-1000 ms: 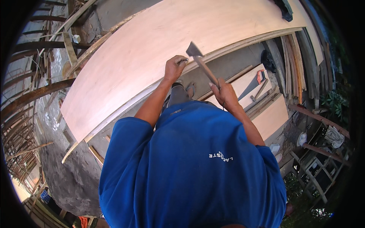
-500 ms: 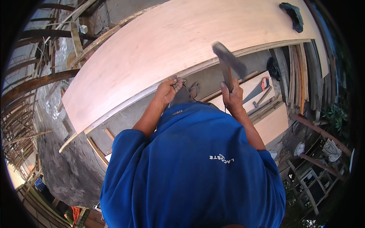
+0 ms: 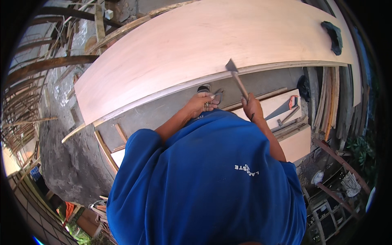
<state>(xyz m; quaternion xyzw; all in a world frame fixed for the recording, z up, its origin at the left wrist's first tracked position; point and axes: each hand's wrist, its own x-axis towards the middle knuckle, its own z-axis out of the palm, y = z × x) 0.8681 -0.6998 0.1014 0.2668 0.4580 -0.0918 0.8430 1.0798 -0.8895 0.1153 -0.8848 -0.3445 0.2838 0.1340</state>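
Observation:
My right hand [image 3: 253, 108] is wrapped round the wooden handle of a hatchet [image 3: 240, 84]. Its dark metal head flares into a wedge and is raised over the near edge of a large pale plywood sheet [image 3: 175, 45]. On the near side of that edge, my left hand [image 3: 202, 102] is closed with its fingertips pinched together. A few thin pieces that look like nails stick out between its fingers. Neither hand touches the sheet.
A handsaw [image 3: 283, 107] with an orange-and-black handle and a hammer [image 3: 289, 117] lie on boards at right. A dark curved object [image 3: 332, 37] rests on the sheet's far right. Long timber strips [image 3: 326, 98] stack beyond. Curved wooden ribs [image 3: 49, 67] stand at left.
The hatchet has turned so its wedge-shaped head shows more clearly, and my right hand sits lower. My left hand has moved right, away from the sheet's edge. The whole view has shifted slightly.

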